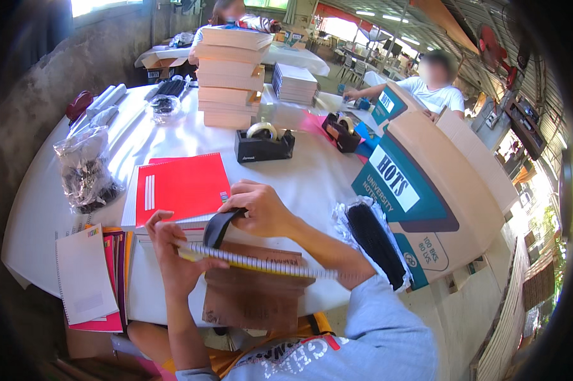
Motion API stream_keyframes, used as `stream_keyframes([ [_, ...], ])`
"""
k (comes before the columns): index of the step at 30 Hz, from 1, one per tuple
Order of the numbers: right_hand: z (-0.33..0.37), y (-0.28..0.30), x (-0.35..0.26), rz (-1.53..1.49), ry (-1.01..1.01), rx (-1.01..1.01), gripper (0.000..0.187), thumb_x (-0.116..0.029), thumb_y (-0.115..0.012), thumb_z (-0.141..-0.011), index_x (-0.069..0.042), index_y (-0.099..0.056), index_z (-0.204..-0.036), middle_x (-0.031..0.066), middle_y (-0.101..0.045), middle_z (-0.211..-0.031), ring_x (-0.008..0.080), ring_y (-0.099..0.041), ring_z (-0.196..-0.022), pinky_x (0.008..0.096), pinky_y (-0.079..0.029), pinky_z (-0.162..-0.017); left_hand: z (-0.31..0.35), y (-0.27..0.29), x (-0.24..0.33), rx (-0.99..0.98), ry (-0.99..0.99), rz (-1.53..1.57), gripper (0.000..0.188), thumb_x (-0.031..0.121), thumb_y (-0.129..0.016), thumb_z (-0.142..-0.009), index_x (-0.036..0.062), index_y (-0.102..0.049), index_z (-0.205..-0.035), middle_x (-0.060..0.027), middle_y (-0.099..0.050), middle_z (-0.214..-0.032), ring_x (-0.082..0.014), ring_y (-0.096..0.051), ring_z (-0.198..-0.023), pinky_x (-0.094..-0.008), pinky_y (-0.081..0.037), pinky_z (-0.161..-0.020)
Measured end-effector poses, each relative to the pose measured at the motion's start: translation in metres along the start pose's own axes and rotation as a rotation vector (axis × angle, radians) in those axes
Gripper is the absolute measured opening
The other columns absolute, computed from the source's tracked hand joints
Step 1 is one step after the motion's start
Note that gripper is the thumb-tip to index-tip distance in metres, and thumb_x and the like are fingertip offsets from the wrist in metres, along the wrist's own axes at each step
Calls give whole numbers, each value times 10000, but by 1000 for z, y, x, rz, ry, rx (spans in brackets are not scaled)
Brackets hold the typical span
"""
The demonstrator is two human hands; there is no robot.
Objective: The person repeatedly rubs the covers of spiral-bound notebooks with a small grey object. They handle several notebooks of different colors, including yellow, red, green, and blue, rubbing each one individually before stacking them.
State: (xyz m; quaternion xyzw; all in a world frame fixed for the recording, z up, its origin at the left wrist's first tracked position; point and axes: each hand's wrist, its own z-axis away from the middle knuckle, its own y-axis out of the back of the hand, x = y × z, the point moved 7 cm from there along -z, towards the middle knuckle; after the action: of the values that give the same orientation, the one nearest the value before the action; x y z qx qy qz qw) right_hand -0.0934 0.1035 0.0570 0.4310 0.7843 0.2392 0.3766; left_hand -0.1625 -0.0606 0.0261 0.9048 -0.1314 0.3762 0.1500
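Observation:
My left hand (177, 257) grips one end of a spiral notebook (267, 264), held on edge so its wire binding and a thin yellow line show. My right hand (259, 204) pinches a black curved strip (218, 228), whose lower end meets the notebook near my left fingers. What the strip is made of I cannot make out. Just beyond my hands lies a stack of spiral notebooks with a red-covered notebook (184, 184) on top. Below the held notebook is a brown cardboard piece (251, 308) at the table's near edge.
Two black tape dispensers (264, 147) stand mid-table, before a tall notebook stack (229, 76). Loose notebooks (83, 279) lie at left, beside plastic-wrapped black items (86, 168). A bundle of black strips (378, 244) and a large carton (439, 190) are at right. Two people sit beyond.

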Motion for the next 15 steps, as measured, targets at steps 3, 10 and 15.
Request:
stream_keyframes([
  [3,-6,5,-4,-198,-110,93,203,21,-603,-598,-97,-671,-748,46,-564,-683,213,-567,-746,298,-471,-629,4,1,-11,-12,125,155,986,353,-929,-307,110,-309,-1034,-60,-345,-1147,-116,-396,-845,-289,-423,-729],
  [10,-15,-15,-12,-407,-19,-122,227,56,-620,-639,-71,-698,-810,63,-557,-714,213,-557,-690,309,-431,-589,3,-4,-26,-27,163,253,1026,351,-938,-271,126,-294,-1037,-17,-371,-1085,-63,-375,-741,-224,-386,-655],
  [15,-16,-6,-13,-433,-108,8,233,64,-592,-628,-28,-680,-823,69,-550,-723,209,-543,-680,301,-430,-596,11,6,-19,-11,114,232,1013,337,-944,-310,113,-251,-1015,-38,-325,-1074,-111,-413,-775,-197,-394,-663],
])
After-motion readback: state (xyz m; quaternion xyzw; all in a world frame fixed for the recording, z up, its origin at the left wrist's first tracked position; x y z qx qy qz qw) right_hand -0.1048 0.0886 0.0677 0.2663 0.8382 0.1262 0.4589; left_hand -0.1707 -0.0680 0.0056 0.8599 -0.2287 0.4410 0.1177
